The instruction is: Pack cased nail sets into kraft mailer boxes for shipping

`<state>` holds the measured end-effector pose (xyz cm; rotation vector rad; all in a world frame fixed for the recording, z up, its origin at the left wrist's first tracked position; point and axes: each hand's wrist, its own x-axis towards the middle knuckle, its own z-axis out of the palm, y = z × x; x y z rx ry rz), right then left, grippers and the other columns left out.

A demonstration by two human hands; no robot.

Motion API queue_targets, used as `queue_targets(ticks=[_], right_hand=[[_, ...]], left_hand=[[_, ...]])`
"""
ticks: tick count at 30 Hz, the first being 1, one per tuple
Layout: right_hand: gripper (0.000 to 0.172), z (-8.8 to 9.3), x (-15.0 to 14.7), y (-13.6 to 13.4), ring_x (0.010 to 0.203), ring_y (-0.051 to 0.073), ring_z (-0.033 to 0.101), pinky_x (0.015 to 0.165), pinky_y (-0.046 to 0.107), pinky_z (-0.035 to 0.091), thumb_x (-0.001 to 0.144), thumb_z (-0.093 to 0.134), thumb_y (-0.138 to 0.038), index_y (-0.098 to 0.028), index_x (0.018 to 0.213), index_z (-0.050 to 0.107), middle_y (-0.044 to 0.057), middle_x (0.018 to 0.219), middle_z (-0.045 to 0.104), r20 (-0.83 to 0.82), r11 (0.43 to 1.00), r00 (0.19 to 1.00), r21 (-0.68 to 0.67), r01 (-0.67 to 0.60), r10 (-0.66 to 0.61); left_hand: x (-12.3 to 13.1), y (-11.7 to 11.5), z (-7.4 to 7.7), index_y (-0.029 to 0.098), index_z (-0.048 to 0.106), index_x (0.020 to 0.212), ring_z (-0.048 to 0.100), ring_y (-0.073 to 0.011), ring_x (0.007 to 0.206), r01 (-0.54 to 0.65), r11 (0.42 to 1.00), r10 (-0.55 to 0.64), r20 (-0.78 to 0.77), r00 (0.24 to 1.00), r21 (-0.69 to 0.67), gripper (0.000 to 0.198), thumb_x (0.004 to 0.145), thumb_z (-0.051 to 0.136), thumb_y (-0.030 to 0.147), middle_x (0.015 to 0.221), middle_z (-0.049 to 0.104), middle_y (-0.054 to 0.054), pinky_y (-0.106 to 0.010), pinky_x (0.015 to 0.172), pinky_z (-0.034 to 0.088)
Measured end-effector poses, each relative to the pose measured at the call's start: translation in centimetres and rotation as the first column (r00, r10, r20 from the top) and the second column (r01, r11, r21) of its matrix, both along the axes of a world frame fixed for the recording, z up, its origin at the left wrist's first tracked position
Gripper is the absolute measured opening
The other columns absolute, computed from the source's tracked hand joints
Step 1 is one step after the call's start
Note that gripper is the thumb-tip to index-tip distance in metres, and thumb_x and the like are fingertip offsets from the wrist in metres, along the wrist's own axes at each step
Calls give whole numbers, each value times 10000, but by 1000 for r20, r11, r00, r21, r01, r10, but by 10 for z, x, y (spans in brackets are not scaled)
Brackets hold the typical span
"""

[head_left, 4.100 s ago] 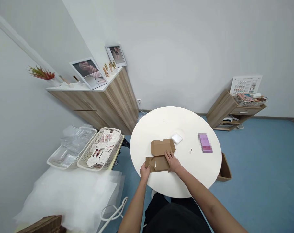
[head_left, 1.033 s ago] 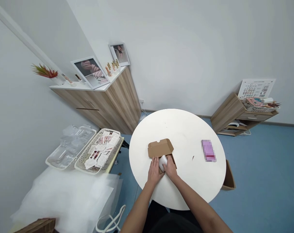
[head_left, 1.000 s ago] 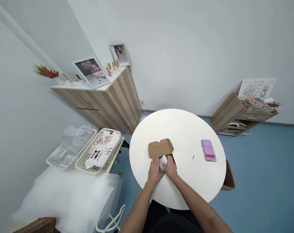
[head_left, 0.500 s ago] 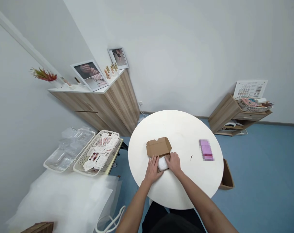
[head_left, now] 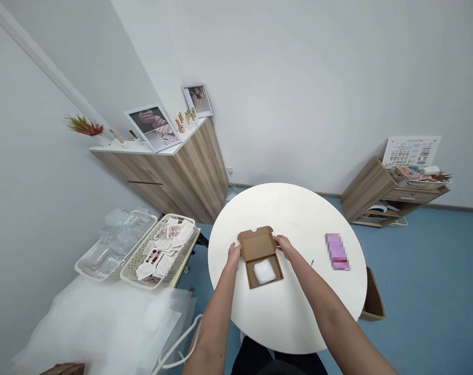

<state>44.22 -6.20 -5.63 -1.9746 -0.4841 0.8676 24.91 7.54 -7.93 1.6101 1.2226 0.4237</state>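
A small brown cardboard box (head_left: 256,280) lies on the round white table (head_left: 295,307), with its lid (head_left: 257,242) standing open toward the far side. A white padded packet (head_left: 264,271) rests inside the box. My left hand (head_left: 234,253) grips the left edge of the lid with its fingers curled round it. My right hand (head_left: 284,245) holds the lid's right edge in the same way.
A pink flat item (head_left: 337,251) and a tiny dark speck (head_left: 311,262) lie on the table's right side. Left of the table stand a white basket of cards (head_left: 160,251), a tray of clear plastic (head_left: 109,245) and foam sheets (head_left: 99,323). A cardboard box (head_left: 373,302) sits on the floor.
The white packet went from the table into the box. My hands pressed it down, then moved off it and up to the two sides of the open lid.
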Motion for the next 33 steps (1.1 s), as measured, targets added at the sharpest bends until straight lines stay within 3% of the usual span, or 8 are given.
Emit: queue_targets(ticks=[4,8,11,14,18,23,28,33], right_hand=[[382,11,5,5,787,168,600,686,271,462,761,533,-499,-187,957,635,75,930,681,-103,999,994,-22,-32,29],[352,24,7,-2,762,152,591,671,265,469,742,565,-449,-208,989,633,63,983,674,-173,999,984,-12,-49,46],[311,32,1,-13,731,144,585,662,265,483,744,564,-409,-208,972,629,46,938,657,-169,998,983,39,-59,65],[293,32,-9,-29,715,144,584,655,281,506,749,546,-381,-210,971,630,42,962,639,-77,991,993,105,-83,91],[306,23,-27,-55,767,158,602,728,330,531,731,514,-297,-227,1004,633,31,1028,643,145,976,982,165,-141,118],[461,8,-49,-87,1016,194,597,830,351,519,712,444,-167,-237,1143,593,40,1145,642,367,960,921,184,-209,130],[540,-2,-67,-108,1057,187,599,902,362,502,718,402,-113,-245,1217,561,28,1199,636,446,962,883,140,-233,149],[574,-8,-75,-119,1024,206,601,899,376,494,711,434,-95,-235,1255,550,47,1150,653,500,960,842,68,-272,203]], left_hand=[[5,-1,13,105,372,1418,689,-240,959,-37,986,40,16,999,-160,690,786,599,263,1073,709,-135,-351,839,548],[1,-11,30,130,445,1379,678,-234,993,13,976,10,102,995,-217,603,794,574,198,1090,708,-115,-366,876,542],[-6,-26,40,151,425,1394,632,-229,1101,35,985,-7,168,986,-166,583,821,533,174,1194,663,-123,-368,945,510],[-15,-48,42,181,454,1360,549,-225,1224,39,999,-36,189,981,-12,509,853,493,192,1312,587,-119,-362,1012,466],[-32,-82,32,218,499,1289,539,-226,1227,68,990,-94,223,970,120,399,894,446,241,1305,582,-96,-381,1017,462],[-55,-114,9,262,431,1366,468,-244,1300,120,969,-166,205,965,217,454,913,454,276,1408,492,-86,-415,1048,436],[-72,-131,-9,265,452,1360,436,-239,1331,143,949,-194,161,968,282,483,880,463,214,1427,485,-61,-416,1092,395],[-76,-136,-13,268,403,1406,393,-232,1364,177,930,-224,112,968,323,602,822,483,145,1462,446,-48,-413,1125,355]])
